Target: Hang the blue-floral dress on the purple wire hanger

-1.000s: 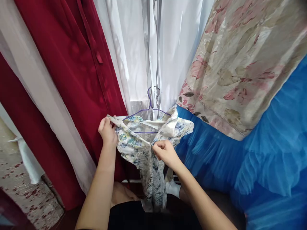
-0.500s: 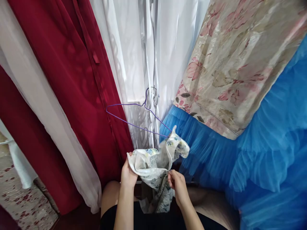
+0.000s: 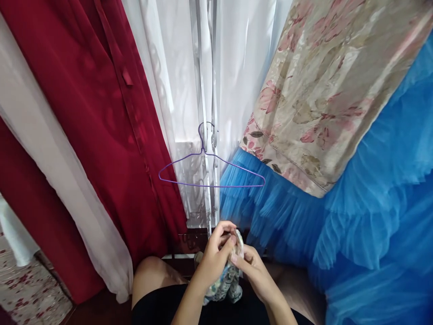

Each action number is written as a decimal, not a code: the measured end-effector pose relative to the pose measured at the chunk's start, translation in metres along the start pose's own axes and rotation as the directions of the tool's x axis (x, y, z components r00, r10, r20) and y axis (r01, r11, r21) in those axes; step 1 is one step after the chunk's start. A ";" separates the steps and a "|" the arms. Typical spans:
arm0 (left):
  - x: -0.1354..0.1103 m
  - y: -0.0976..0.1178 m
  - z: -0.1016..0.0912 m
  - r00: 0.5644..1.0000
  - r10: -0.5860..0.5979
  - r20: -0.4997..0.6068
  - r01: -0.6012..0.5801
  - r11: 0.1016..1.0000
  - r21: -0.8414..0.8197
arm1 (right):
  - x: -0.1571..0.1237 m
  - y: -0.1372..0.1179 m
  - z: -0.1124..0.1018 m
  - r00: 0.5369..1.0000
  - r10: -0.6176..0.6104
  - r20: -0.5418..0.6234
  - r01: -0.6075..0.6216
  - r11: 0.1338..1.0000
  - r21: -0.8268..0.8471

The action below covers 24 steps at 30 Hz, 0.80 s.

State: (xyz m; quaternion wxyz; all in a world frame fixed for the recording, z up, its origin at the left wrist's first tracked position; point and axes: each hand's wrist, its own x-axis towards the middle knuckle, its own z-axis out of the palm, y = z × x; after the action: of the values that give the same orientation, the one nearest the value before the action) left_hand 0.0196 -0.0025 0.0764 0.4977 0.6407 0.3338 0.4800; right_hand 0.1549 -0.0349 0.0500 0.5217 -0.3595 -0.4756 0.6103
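Note:
Both hands meet low in the middle, over my lap. My left hand [image 3: 214,257] is closed on the bunched top of a white garment with a blue and green floral print [image 3: 225,282]. My right hand [image 3: 255,268] pinches the same cloth from the right. The garment hangs crumpled between the hands, mostly hidden by them. Above, a thin purple wire hanger [image 3: 211,174] hangs bare and level from its hook, well apart from both hands.
A dark red dress [image 3: 101,113] hangs at the left, with sheer white fabric [image 3: 176,81] behind the hanger. At the right hang a beige dress with pink flowers [image 3: 331,85] and a blue tulle skirt [image 3: 365,212]. My knees and black clothing show at the bottom.
The floral garment came off the purple hanger and moved down into my lap. Both hands dropped and drew together on it. The hanger swung and now hangs level and bare.

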 end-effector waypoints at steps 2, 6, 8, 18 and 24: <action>-0.007 -0.003 -0.002 0.996 -0.053 0.076 0.055 0.998 -0.028 | -0.005 -0.004 -0.002 1.000 0.014 -0.019 -0.013 0.998 0.056; -0.018 -0.012 -0.017 0.931 -0.126 0.342 0.058 0.977 0.203 | -0.013 -0.028 -0.020 0.991 0.099 -0.095 -0.095 0.995 0.039; -0.021 -0.021 -0.031 0.893 -0.204 0.400 0.019 0.907 0.421 | -0.013 -0.048 -0.036 0.993 0.109 -0.045 -0.113 0.989 -0.092; -0.001 0.021 -0.090 0.980 0.008 0.199 -0.147 0.702 0.697 | 0.074 -0.160 -0.124 0.951 -0.238 -0.199 0.166 0.931 -0.324; -0.001 0.058 -0.089 0.997 -0.020 0.081 -0.008 0.945 0.327 | 0.172 -0.180 -0.096 0.991 -0.095 -0.097 0.074 0.978 -0.197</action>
State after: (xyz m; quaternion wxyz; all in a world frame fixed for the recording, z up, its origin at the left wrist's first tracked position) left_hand -0.0678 0.0090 0.1357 0.3997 0.7327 0.3895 0.3895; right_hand 0.2633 0.1542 0.2044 0.5343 -0.4196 -0.5190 0.5187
